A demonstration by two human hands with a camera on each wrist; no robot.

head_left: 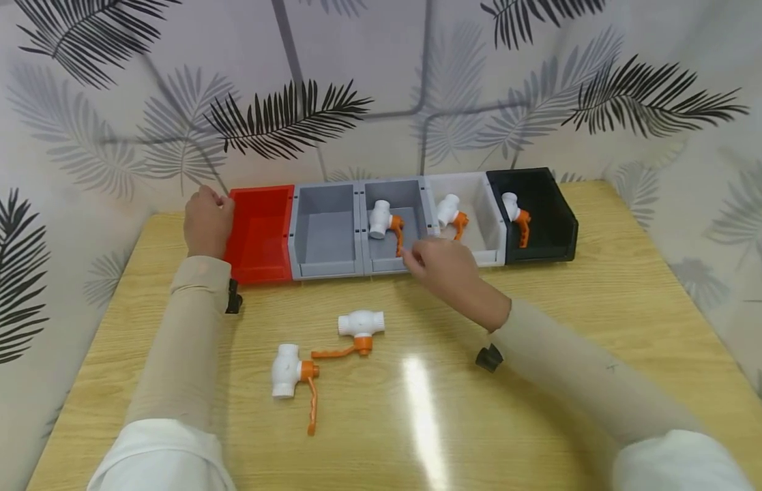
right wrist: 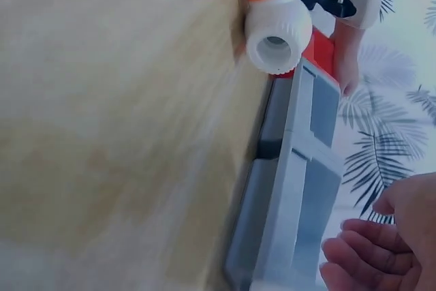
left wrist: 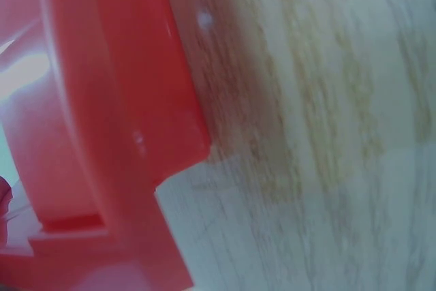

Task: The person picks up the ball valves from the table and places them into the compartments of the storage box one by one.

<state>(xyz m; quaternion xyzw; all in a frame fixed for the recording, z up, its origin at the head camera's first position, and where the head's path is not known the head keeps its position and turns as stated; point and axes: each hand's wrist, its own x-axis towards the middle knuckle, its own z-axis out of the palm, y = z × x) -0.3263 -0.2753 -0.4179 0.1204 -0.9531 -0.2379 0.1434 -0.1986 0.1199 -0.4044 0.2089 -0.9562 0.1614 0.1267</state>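
Note:
My left hand (head_left: 209,221) is at the left side of the red bin (head_left: 260,235); whether its fingers grip the rim is hidden. Loosely curled and holding nothing, my right hand (right wrist: 375,247) hovers by the front of the second grey bin (head_left: 393,264). In that bin lies a white ball valve (head_left: 379,219) with an orange lever. Similar ball valves lie in the white bin (head_left: 488,228) and the black bin (head_left: 549,235). Two more rest on the table: one ball valve (head_left: 361,324) in front of the grey bins, another ball valve (head_left: 285,372) nearer me on the left.
The bins stand side by side along the back of the wooden table (head_left: 356,443), with the first grey bin (head_left: 325,232) beside the red one. Behind them hangs a pale leaf-patterned cloth (head_left: 381,129). Small black cameras are worn under both wrists.

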